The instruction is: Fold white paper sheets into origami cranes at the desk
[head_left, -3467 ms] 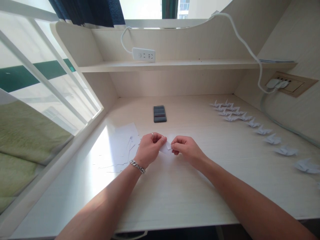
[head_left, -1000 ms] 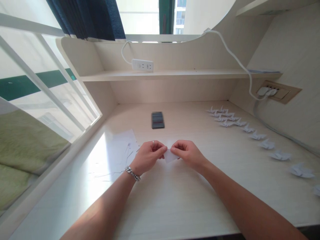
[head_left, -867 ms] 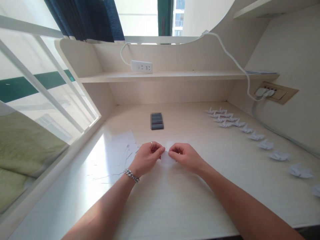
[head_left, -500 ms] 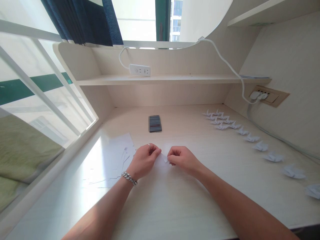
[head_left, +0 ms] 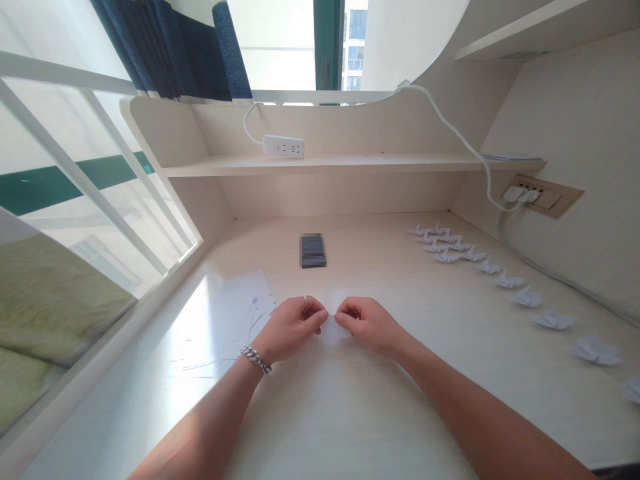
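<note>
A small piece of white paper (head_left: 330, 329) is between my two hands, just above or on the pale desk; its outline is hard to tell from the desk. My left hand (head_left: 295, 323), with a ring and a chain bracelet, pinches its left side between thumb and fingers. My right hand (head_left: 367, 321) pinches the right side, its fingers curled. The two thumb tips are close together but apart. Left of my left hand lie white paper sheets (head_left: 237, 293) with several thin strips of paper on them.
Several folded paper cranes (head_left: 509, 280) run in a line along the right of the desk (head_left: 320, 413). A dark, blurred-out rectangular object (head_left: 313, 251) lies beyond my hands. A power strip (head_left: 283, 146) rests on the shelf (head_left: 350, 164); a white cable (head_left: 453, 127) reaches the wall socket (head_left: 547, 196).
My right hand has moved its pinch slightly up to the paper's top edge, level with my left. Less of the paper shows. The whole view has shifted slightly.
</note>
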